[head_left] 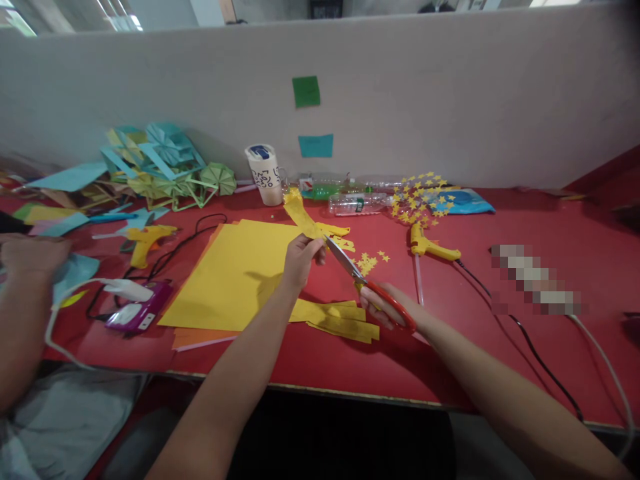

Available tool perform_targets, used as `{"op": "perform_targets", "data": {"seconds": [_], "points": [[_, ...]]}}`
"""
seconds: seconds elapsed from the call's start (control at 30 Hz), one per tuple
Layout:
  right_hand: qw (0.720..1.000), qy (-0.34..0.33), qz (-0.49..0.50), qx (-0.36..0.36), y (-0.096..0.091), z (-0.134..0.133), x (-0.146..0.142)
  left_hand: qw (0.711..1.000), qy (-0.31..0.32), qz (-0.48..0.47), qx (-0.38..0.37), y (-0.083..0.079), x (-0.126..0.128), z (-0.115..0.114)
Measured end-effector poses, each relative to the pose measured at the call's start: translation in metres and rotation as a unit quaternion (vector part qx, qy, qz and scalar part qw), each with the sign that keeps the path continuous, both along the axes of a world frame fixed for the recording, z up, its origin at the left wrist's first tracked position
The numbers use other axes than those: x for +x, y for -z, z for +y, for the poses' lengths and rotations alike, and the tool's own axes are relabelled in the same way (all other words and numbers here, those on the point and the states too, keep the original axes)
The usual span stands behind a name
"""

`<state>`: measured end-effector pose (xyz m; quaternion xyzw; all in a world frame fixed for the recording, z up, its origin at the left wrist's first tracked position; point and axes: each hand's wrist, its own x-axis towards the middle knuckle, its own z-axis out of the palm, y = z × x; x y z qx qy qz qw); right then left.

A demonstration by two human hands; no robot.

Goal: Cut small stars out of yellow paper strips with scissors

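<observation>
My left hand (300, 259) pinches a folded strip of yellow paper (302, 215), whose far end sticks up toward the bottles. In my right hand (381, 303) is a pair of scissors (389, 303) with red handles, its blades reaching to the strip beside my left fingertips. Small cut yellow stars (367, 264) lie in a heap just beyond the scissors. Below my left wrist, large yellow sheets (227, 273) rest on orange paper, and more yellow strips (345, 320) lie at their right side.
A yellow glue gun (434, 247) lies right, its cord crossing the red table (465, 360). Plastic bottles (357, 204), a white tumbler (265, 175) and a star-covered piece (423, 197) stand behind. Left are another glue gun (146, 243), a purple power strip (137, 310) and another person's arm (25, 300).
</observation>
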<state>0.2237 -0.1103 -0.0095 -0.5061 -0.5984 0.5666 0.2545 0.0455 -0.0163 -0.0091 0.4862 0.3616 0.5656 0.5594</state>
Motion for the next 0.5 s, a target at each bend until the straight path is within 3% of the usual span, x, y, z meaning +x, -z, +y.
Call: {"op": "perform_targets", "data": {"seconds": [0.5], "points": [[1.0, 0.005, -0.002, -0.009, 0.0011, 0.0, -0.0006, 1.0, 0.009, -0.002, -0.007, -0.0035, 0.0007, -0.0014]]}}
